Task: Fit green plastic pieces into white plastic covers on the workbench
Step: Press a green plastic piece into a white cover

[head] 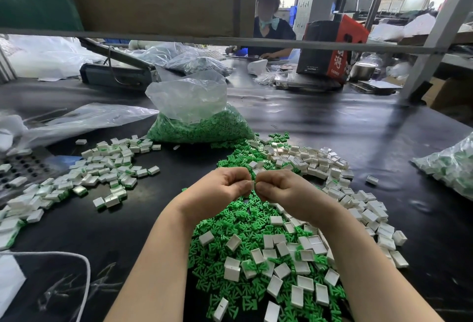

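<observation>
My left hand [220,188] and my right hand [281,188] meet fingertip to fingertip above the workbench, pinching one small white cover [253,185] between them. Any green piece in it is hidden by my fingers. Below my wrists lies a heap of loose green plastic pieces [238,222] mixed with empty white covers [281,247]. More white covers [320,165] spread to the right. A pile of covers with green pieces fitted in them [107,168] lies to the left.
An open clear bag of green pieces [199,122] stands behind the heap. Another bag of fitted parts [450,165] sits at the right edge. Crumpled plastic bags [76,119] and a perforated tray [23,168] lie left. Another person [268,19] works across the black bench.
</observation>
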`<state>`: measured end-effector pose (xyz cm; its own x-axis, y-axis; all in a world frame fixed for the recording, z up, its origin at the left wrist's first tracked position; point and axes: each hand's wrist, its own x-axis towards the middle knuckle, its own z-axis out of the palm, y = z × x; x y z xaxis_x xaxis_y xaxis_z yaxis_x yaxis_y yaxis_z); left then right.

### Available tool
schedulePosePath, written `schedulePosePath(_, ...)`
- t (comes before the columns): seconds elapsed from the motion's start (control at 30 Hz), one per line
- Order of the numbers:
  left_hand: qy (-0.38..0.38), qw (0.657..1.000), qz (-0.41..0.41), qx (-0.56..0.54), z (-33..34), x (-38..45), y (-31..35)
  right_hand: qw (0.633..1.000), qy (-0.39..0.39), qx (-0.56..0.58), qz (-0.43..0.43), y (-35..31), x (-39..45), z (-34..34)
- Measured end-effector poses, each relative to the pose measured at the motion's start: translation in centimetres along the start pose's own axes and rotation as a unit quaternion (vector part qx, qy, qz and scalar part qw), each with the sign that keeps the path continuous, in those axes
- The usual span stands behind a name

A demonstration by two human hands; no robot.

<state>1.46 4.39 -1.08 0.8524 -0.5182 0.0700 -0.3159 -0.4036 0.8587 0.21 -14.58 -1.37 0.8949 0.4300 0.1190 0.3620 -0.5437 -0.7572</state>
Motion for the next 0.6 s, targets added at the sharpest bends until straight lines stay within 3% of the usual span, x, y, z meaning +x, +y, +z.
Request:
schedulePosePath(0.37,0.015,0.999,-0.024,0.04,0.34,0.31,-0.61,0.998,-0.002,-0.06,0.018,-0.67,-0.07,0.24)
schedulePosePath(0.6,0.032,0.998,-0.011,-0.049,0.1,0.05,-0.47,0.997,0.0,0.079,0.02,-0.52,-0.28,0.2)
